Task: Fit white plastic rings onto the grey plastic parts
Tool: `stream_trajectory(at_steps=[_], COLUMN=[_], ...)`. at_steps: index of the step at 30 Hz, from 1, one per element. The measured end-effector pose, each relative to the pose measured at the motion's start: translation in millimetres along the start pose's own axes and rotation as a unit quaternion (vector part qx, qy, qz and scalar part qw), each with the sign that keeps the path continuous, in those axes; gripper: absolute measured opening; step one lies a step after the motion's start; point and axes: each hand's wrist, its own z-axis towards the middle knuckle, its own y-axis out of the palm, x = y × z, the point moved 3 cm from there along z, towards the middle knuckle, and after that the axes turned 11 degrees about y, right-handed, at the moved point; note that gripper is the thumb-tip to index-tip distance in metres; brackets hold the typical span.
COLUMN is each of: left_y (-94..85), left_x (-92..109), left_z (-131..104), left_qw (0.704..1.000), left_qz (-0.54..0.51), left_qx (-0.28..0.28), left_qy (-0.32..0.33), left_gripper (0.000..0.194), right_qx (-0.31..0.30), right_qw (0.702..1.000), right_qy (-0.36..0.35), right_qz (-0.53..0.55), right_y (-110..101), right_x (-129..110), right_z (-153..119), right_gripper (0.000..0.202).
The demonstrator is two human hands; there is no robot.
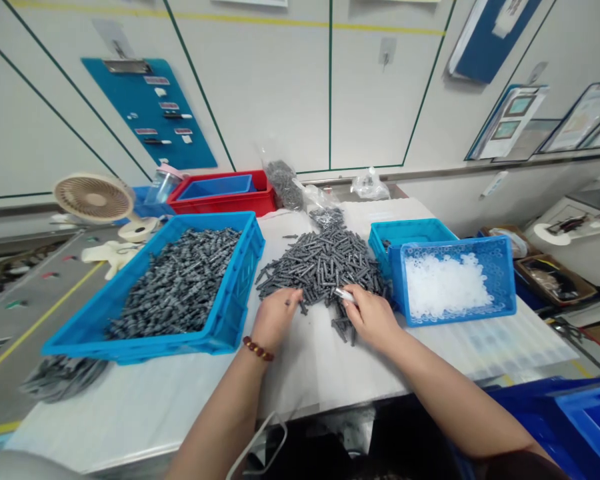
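A loose pile of grey plastic parts (325, 260) lies on the white-covered table (300, 373). My left hand (279, 313), with a beaded bracelet on the wrist, is closed at the pile's front left edge, its fingers pinching a small grey part (289, 302). My right hand (373, 315) is closed around a short white and silver cylindrical tool (345, 295) at the pile's front right. To the left stands a blue crate (230, 337) full of similar grey parts. A tilted blue bin (509, 280) on the right holds white translucent rings (443, 283).
Behind the tilted bin is a teal bin (413, 230). A red crate (220, 193), plastic bags of grey parts (285, 183) and a beige fan (95, 198) stand toward the back. A cable (260, 437) hangs at the front edge.
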Motion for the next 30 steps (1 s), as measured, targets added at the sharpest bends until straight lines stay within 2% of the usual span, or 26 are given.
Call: stream_trajectory(at_steps=[3, 5, 8, 10, 12, 15, 17, 19, 23, 26, 30], left_y=[8.9, 12.0, 11.7, 10.3, 8.3, 4.1, 0.5, -2.7, -5.8, -6.7, -5.0], left_x=[4, 6, 6, 5, 4, 8, 14, 20, 27, 26, 24], left_z=[-4, -8, -12, -13, -13, -11, -11, -11, -13, -13, -13], left_qw=[0.997, 0.986, 0.94, 0.926, 0.95, 0.996, 0.994, 0.981, 0.973, 0.978, 0.977], left_qz=[0.053, 0.137, 0.301, 0.332, 0.277, 0.072, -0.065, -0.147, -0.186, -0.156, -0.124], left_qx=[-0.048, -0.092, -0.162, -0.177, -0.145, -0.034, 0.027, 0.048, 0.03, 0.034, 0.022], left_qy=[0.015, 0.014, 0.011, 0.013, 0.012, 0.039, 0.083, 0.118, 0.135, 0.134, 0.174], left_gripper=[0.006, 0.007, 0.013, 0.009, 0.011, 0.014, 0.012, 0.011, 0.016, 0.013, 0.004], right_qx=[-0.031, -0.04, -0.047, -0.047, -0.045, -0.044, -0.047, -0.05, -0.057, -0.061, -0.072], right_qw=[0.999, 0.998, 0.998, 0.998, 0.998, 0.998, 0.998, 0.998, 0.997, 0.997, 0.995], right_qy=[-0.004, -0.009, -0.002, 0.0, 0.0, -0.003, -0.005, -0.005, -0.004, -0.006, -0.006], right_qz=[-0.041, -0.05, -0.046, -0.042, -0.04, -0.036, -0.037, -0.04, -0.048, -0.054, -0.074], right_y=[0, 1, 2, 1, 1, 0, 0, 0, 0, 0, 1], right_x=[-4, -5, -3, -2, -2, -2, -2, -2, -2, -2, -2], right_z=[0, 0, 1, 1, 1, 0, 0, -1, -2, -2, -2], right_gripper=[0.02, 0.019, 0.018, 0.018, 0.018, 0.018, 0.019, 0.021, 0.02, 0.02, 0.021])
